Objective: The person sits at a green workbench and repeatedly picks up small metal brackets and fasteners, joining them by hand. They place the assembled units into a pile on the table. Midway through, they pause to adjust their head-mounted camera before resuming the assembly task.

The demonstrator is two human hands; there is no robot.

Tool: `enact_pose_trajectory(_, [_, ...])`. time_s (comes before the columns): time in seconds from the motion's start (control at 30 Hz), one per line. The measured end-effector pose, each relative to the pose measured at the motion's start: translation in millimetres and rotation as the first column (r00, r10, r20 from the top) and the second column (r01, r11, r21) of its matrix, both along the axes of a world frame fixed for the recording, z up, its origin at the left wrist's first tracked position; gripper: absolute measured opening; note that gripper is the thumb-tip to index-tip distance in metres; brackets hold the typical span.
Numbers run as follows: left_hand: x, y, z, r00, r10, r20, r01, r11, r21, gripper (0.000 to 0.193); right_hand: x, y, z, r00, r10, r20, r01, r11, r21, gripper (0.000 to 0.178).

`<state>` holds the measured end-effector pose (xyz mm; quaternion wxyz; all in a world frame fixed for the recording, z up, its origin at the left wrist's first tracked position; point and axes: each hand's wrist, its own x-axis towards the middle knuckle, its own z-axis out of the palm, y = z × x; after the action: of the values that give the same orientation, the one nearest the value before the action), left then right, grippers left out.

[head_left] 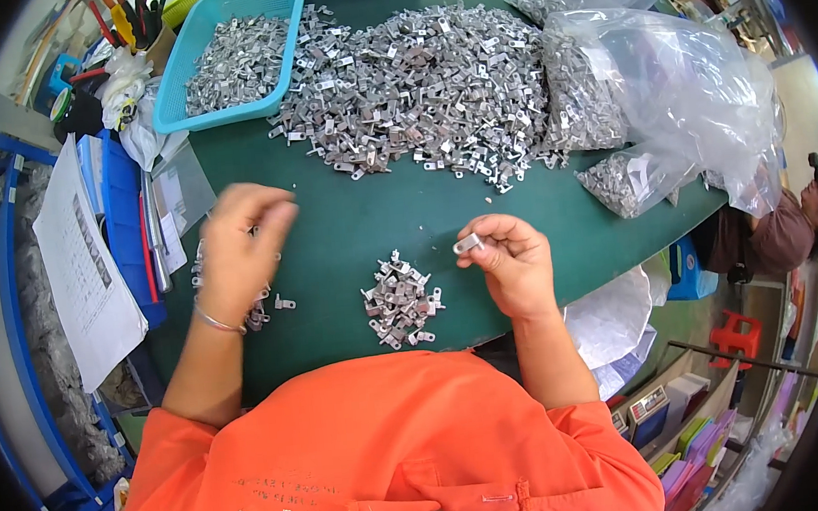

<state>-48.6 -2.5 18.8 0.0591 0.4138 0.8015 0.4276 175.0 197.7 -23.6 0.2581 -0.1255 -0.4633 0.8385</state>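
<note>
A small silvery metal bracket (467,243) with a hole in its end is pinched between the thumb and fingers of my right hand (513,259). My left hand (240,249), with a thin bangle at the wrist, is over a scattered group of similar brackets (258,315) on the left. Its fingers are curled toward the thumb; what they hold, if anything, is hidden. Between my hands, closer to my body, a small heap of brackets (400,299) lies on the green tabletop (330,223). A much larger heap of brackets (425,86) spreads across the far side.
A light-blue basket (174,115) of metal parts stands at the far left. Clear plastic bags (694,89) with more parts sit at the far right. Papers (88,271) and a blue file holder (123,220) line the left edge. Another person (773,241) is beyond the right edge.
</note>
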Motion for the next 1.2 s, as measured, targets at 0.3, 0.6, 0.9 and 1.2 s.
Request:
enact_pose_trajectory(0.3, [69.0,34.9,-14.3,0.278,-0.328,0.903,0.138,0.944,0.301,0.013,-7.7,-41.3,-0.6,0.994,-0.037,0.104,0.009,0.965,0.263,0.017])
enact_pose_trajectory(0.6, [49.7,39.8,4.7,0.555,-0.219,0.803,-0.051,0.954,0.296,0.009,-3.4,-19.3,-2.0,0.911,-0.328,0.251,0.075,0.728,0.681,0.013])
enact_pose_trajectory(0.9, [-79.8,47.2,-6.9,0.376,-0.329,0.867,-0.593,0.633,0.497,0.02,-0.6,50.1,-17.7,0.714,-0.682,0.159,0.107,0.331,0.938,0.015])
enact_pose_trajectory(1.2, [44.1,53.3,-18.6,0.417,-0.254,0.873,-0.11,0.939,0.325,0.028,-11.7,30.1,-15.3,0.767,-0.582,0.271,0.154,0.577,0.802,0.017])
